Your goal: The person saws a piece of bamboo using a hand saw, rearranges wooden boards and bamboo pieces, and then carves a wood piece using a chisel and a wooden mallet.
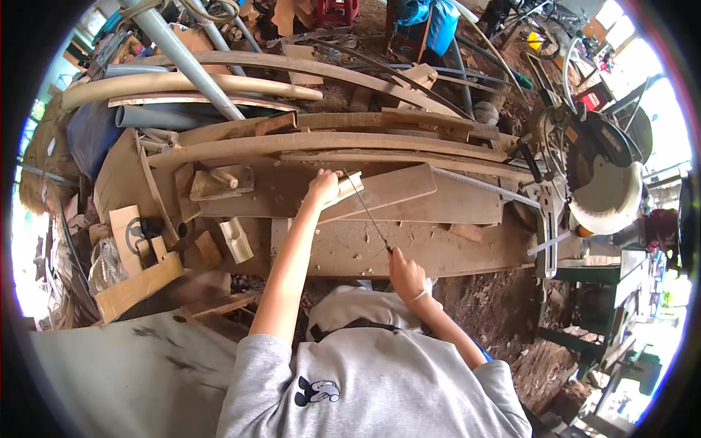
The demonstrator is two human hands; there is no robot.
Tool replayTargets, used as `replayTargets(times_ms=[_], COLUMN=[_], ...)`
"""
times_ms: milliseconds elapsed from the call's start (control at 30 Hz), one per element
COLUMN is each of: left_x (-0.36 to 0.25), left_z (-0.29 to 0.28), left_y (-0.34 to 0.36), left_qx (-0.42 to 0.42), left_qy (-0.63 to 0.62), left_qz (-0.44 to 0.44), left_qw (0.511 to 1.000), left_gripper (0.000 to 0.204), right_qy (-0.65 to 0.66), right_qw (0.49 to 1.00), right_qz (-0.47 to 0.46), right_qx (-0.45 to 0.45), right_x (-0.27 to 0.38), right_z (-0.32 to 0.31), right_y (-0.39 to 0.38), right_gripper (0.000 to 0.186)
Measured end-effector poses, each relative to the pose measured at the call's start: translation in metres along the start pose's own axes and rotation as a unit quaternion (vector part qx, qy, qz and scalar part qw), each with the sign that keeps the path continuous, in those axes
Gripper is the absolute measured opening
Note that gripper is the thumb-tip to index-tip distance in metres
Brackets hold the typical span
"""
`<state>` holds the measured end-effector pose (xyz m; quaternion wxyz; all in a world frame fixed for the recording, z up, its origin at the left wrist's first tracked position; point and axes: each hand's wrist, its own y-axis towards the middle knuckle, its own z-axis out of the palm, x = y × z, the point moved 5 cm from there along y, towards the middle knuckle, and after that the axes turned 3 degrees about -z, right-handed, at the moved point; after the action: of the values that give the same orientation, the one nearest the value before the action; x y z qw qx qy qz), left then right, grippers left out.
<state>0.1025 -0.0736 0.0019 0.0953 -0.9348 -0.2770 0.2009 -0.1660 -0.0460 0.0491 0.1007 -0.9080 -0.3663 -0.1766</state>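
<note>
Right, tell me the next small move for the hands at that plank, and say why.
Probably keep the left hand pressing the plank and draw the right hand back a little. A thin straight tool runs from the plank's end by the left hand down to the right hand, which grips its near end. Whether it is a blade or a rule cannot be told.

My left hand (323, 188) covers the near end of the small wood piece (349, 187), so its shape there stays hidden. The thin saw blade (369, 214) is too fine to read its teeth. My right hand (406, 274) hides the handle. The mitre saw (602, 182) blurs toward the right rim.
</note>
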Motion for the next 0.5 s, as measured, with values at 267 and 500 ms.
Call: replayTargets(times_ms=[267, 500], left_x=[-0.012, 0.002], left_z=[-0.001, 0.001], left_y=[0.004, 0.010], left_qx=[-0.011, 0.099], left_qy=[0.058, 0.107], left_qz=[0.020, -0.039], left_qw=[0.998, 0.989], left_gripper=[0.031, 0.031], right_qy=[0.062, 0.038], right_qw=[0.997, 0.998], right_qz=[-0.024, -0.036], right_qx=[-0.042, 0.020], right_x=[0.009, -0.022], right_z=[0.036, 0.041], right_y=[0.074, -0.001], right_gripper=[0.019, 0.018])
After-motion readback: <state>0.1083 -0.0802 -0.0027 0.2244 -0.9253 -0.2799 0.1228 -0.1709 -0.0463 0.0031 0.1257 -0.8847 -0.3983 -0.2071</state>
